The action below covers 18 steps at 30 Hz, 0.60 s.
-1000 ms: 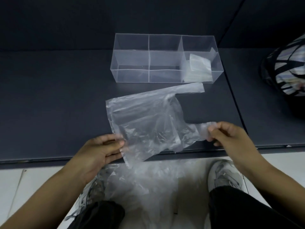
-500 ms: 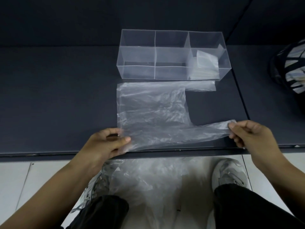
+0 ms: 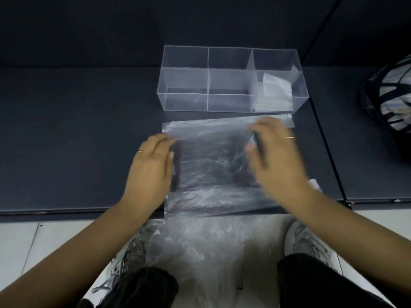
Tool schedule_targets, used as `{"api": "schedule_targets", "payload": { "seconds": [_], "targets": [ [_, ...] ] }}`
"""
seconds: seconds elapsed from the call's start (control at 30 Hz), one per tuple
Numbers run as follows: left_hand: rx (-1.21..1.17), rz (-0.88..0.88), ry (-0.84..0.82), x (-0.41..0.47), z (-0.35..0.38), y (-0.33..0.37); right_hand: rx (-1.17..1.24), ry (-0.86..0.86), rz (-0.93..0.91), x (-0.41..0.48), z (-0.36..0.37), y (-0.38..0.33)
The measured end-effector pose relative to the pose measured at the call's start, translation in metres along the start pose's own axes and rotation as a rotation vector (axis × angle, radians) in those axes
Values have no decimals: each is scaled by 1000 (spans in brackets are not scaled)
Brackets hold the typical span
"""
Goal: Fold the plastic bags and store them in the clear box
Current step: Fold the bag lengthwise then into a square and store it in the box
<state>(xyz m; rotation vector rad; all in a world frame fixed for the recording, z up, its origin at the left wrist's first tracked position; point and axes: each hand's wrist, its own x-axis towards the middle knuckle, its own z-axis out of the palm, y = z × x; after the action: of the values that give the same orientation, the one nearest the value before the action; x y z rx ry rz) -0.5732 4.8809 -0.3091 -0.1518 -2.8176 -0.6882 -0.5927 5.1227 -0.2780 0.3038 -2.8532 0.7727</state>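
A clear plastic bag [image 3: 211, 165] lies spread flat on the dark table, just in front of the clear box [image 3: 184, 85]. My left hand [image 3: 151, 167] rests flat on the bag's left edge with its fingers stretched forward. My right hand [image 3: 275, 156], blurred by motion, lies over the bag's right side with fingers extended. The box has several compartments, and folded bags [image 3: 274, 94] stand in its right one. The bag's near edge hangs slightly over the table's front.
A heap of loose plastic bags [image 3: 211, 252] lies on the white floor between my shoes. A striped black-and-white bag [image 3: 391, 92] sits at the right edge. A seam [image 3: 327, 138] divides the dark table [image 3: 77, 130] right of the box.
Both hands let go of the bag's near corner and handle and moved forward onto it. The bag now lies flat on the table in front of the box.
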Motion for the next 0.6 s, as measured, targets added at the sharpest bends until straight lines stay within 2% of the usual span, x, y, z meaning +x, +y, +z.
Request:
{"api": "schedule_targets", "payload": {
  "seconds": [0.1, 0.17, 0.23, 0.37, 0.53, 0.6],
  "targets": [
    [103, 40, -200, 23, 24, -8, 58, -282, -208, 22, 54, -44],
    [260, 54, -331, 30, 35, -21, -74, -366, -231, 35, 80, -42],
    [334, 63, -388, 32, 42, -31, -201, -414, -176, 44, 90, -19],
    [372, 73, -402, 32, 47, -39, -364, -340, -11, 34, 68, 47],
    [405, 51, -410, 31, 36, -30, -444, -172, 308, 12, 21, 104],
    [332, 115, -309, 17, 29, -15, -433, -97, 276, 5, 18, 89]
  ]
}}
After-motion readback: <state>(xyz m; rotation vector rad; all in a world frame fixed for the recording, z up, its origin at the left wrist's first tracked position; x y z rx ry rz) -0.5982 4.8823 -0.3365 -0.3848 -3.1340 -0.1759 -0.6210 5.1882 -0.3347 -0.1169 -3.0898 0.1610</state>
